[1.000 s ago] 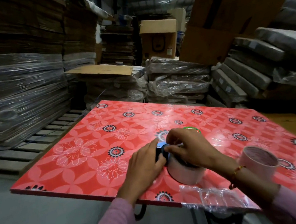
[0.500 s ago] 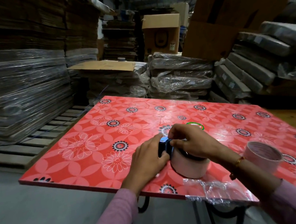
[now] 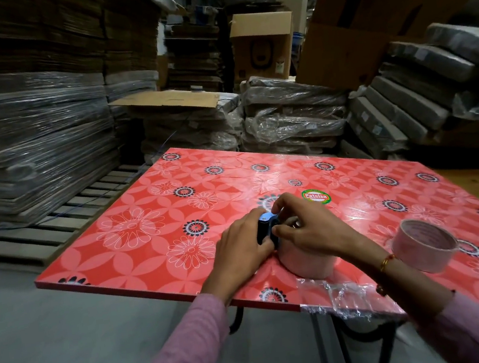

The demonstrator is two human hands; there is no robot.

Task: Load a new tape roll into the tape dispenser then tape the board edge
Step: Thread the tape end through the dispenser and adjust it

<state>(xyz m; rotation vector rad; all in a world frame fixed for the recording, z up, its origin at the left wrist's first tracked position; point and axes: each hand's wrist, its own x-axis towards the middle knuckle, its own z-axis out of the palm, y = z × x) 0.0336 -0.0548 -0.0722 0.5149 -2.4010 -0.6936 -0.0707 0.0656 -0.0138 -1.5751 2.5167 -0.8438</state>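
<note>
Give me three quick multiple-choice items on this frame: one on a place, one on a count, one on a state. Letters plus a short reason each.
1. Where does the spare tape roll sit?
A. On the board, right of the hands
B. On the floor
C. On the pallet at left

2. How many tape rolls are on the board?
A. One
B. Two
C. Four

3. What are the hands doing?
A. Both hang off the board
B. Only the right one touches anything
C. Both are on the tape dispenser and its roll

Answers:
1. A, it stands alone on the red floral surface near the right forearm.
2. B, one under the hands, one apart at right.
3. C, the left hand has a grip on the dark dispenser body while the right hand bears on the roll's top.
</note>
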